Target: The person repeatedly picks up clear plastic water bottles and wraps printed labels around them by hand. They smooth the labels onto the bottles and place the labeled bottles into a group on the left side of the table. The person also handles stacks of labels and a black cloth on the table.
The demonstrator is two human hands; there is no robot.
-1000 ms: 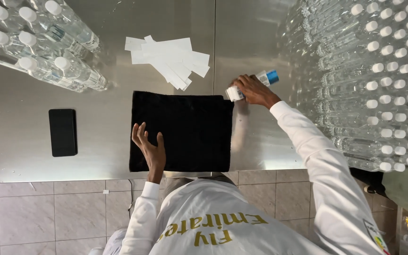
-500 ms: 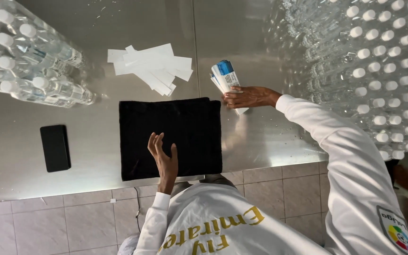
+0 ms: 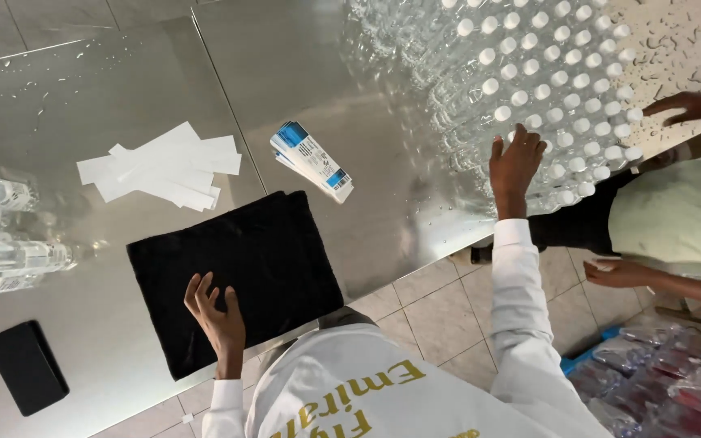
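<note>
Steel table (image 3: 123,73), label stack (image 3: 311,161) released, right hand (image 3: 515,162) now at capped bottles (image 3: 545,73)

just one head cam – looking steeply down from above the person, fairly close over the steel tabletop (image 3: 123,65) – floor tiles along the bottom edge

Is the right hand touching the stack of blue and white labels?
Apart. The head view shows bare steel table between the right hand and the label stack.

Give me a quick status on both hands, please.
Left hand open, flat on black cloth. Right hand open, reaching at capped bottles. Label stack lies free. Co-worker's hand nearby.
</note>
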